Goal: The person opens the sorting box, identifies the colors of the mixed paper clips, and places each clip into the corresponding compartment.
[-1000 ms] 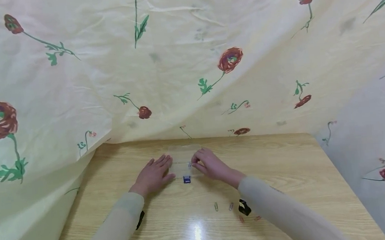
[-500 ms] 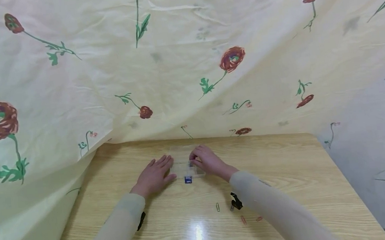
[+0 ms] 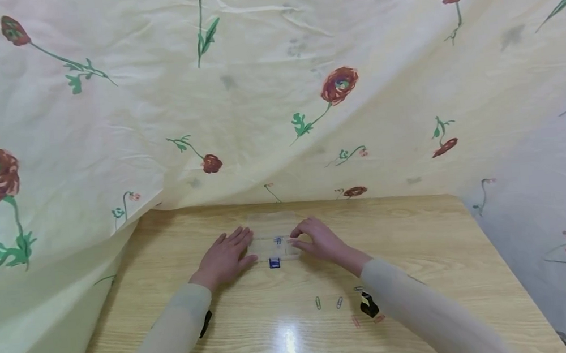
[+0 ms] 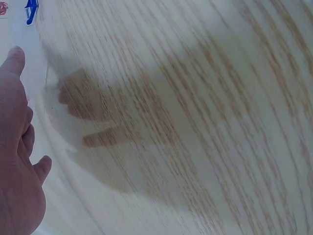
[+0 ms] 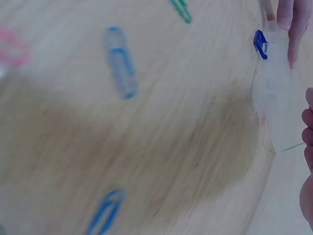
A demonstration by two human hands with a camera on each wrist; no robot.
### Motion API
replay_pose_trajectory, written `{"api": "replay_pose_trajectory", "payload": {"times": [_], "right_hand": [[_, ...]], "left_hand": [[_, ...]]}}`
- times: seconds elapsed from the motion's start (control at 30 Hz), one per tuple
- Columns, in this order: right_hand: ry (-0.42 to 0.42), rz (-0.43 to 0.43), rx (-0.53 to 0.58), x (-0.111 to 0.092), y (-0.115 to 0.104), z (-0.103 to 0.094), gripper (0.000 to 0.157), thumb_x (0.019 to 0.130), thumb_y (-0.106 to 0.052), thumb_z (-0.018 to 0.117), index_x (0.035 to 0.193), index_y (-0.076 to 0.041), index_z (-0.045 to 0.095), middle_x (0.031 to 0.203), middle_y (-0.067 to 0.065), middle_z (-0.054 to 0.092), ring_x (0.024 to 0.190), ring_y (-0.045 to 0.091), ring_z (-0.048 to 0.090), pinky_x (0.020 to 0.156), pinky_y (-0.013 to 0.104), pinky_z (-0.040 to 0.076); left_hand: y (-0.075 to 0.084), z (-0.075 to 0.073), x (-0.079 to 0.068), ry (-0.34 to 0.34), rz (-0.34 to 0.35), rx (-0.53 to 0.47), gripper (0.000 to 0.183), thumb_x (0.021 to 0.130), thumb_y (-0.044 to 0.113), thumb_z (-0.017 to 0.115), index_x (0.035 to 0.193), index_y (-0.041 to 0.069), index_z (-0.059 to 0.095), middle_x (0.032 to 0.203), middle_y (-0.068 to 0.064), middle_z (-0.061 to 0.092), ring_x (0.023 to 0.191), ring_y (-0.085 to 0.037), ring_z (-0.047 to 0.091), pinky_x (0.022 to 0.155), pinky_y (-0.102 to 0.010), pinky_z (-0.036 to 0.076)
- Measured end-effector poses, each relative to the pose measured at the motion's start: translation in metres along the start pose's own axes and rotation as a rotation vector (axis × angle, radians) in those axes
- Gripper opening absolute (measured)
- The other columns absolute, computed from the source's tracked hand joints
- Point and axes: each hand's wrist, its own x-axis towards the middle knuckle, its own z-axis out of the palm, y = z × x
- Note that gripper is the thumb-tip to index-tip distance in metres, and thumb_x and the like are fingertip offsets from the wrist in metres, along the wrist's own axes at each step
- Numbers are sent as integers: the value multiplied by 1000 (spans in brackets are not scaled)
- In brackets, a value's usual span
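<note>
A clear plastic box [image 3: 261, 250] with a blue latch [image 3: 274, 263] lies at the far side of the table, its see-through lid [image 3: 272, 222] raised behind it. Small blue paper clips [image 3: 278, 240] show inside. My left hand [image 3: 225, 259] rests at the box's left side, fingers spread; in the left wrist view the thumb [image 4: 14, 61] lies along the box edge. At the box's right side is my right hand [image 3: 320, 243], with thumb and fingers apart and nothing visible between them. The right wrist view shows only part of this hand [image 5: 307, 132].
On the wood-grain table [image 3: 412, 243], nearer me, lie a green paper clip [image 3: 318, 302], a blue one [image 3: 339, 302], a dark one [image 3: 358, 288] and pink ones [image 3: 356, 321] by my right forearm. A flowered cloth [image 3: 254, 88] hangs behind the table and along its sides.
My right hand has come away from over the box to its right side, its thumb and fingers parting. Blue paper clips now show inside the box. My left hand has stayed put.
</note>
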Motion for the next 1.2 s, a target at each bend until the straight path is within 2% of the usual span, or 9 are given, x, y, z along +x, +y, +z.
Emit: {"api": "replay_pose_trajectory", "payload": {"times": [0.13, 0.27, 0.33, 0.53, 0.77, 1.03, 1.2], "right_hand": [[-8, -34, 30, -22, -4, -9, 22, 98, -13, 78, 118, -4, 77, 117, 7, 77, 116, 28, 65, 117, 59, 45], [-14, -51, 50, -43, -6, -13, 27, 98, -15, 79, 122, -5, 76, 122, 5, 75, 119, 27, 64, 112, 56, 51], [-21, -58, 62, -53, -7, -14, 28, 97, -16, 80, 124, -6, 76, 124, 4, 74, 120, 25, 63, 106, 50, 55], [-36, -101, 80, -77, -8, -11, 31, 97, -16, 80, 126, -7, 75, 126, 2, 74, 119, 24, 64, 101, 48, 58], [-84, -81, 115, -95, -8, -7, 35, 99, -16, 78, 132, -8, 73, 129, 3, 71, 120, 24, 63, 104, 47, 57], [-126, -83, 77, -112, -5, 1, 39, 97, -18, 80, 135, -10, 72, 132, 1, 71, 121, 22, 62, 104, 46, 56], [-145, -56, 112, -119, -2, 6, 38, 98, -18, 79, 135, -13, 73, 132, -1, 69, 122, 20, 61, 105, 45, 56]], "left_hand": [[-2, 0, 0, 0, -1, 12, 75, 112, 56, 45, 169, 8, 32, 176, -8, 27, 164, -28, 22, 132, -56, 21], [-2, -1, -1, 0, -2, 16, 75, 112, 56, 44, 169, 9, 31, 176, -8, 26, 164, -28, 21, 133, -56, 19], [-2, -1, 0, 1, -1, 13, 76, 112, 56, 44, 169, 9, 30, 176, -8, 26, 164, -28, 20, 133, -55, 19], [-1, -2, 0, -2, -8, 7, 76, 112, 57, 44, 169, 9, 29, 176, -7, 25, 164, -28, 20, 133, -55, 18], [1, -3, 0, -3, -9, -2, 76, 112, 56, 44, 169, 8, 29, 176, -7, 25, 164, -28, 20, 133, -55, 18], [1, -1, 1, 6, -5, -9, 76, 112, 55, 45, 169, 8, 28, 176, -8, 26, 164, -28, 20, 133, -55, 18], [1, 0, 2, 3, -8, -5, 75, 112, 54, 46, 169, 8, 29, 176, -9, 26, 164, -29, 20, 133, -56, 18]]}}
